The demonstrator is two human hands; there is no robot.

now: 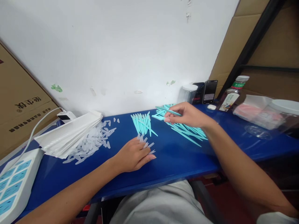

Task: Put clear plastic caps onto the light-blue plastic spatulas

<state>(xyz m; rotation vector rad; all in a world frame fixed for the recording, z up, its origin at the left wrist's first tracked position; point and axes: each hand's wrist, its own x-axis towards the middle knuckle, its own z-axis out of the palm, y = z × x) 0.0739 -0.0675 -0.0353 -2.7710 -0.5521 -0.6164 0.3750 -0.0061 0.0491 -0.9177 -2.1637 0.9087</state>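
Note:
My left hand [134,155] is closed, back of the hand up, low over the blue table. Several small translucent plastic covers [146,144] fan out from between its fingers. Just beyond it lies a row of slim turquoise plastic sticks [142,123], some with pale covered tips, a few crossing others. My right hand [183,115] pinches a turquoise plastic stick [169,110] between thumb and fingers, its tip pointing left. Another stick shows by the thumb; whether it is held I cannot tell. Beneath this hand spreads a loose pile of turquoise sticks [189,132], partly hidden.
Loose translucent covers [93,141] and stacked white sleeves [72,135] lie at left, near a power strip [20,180] and a small white device [66,116]. A lidded jar [188,93], phones [210,91], a bottle [233,93] and a large jar [286,115] stand right. A white wall [130,56] rises behind.

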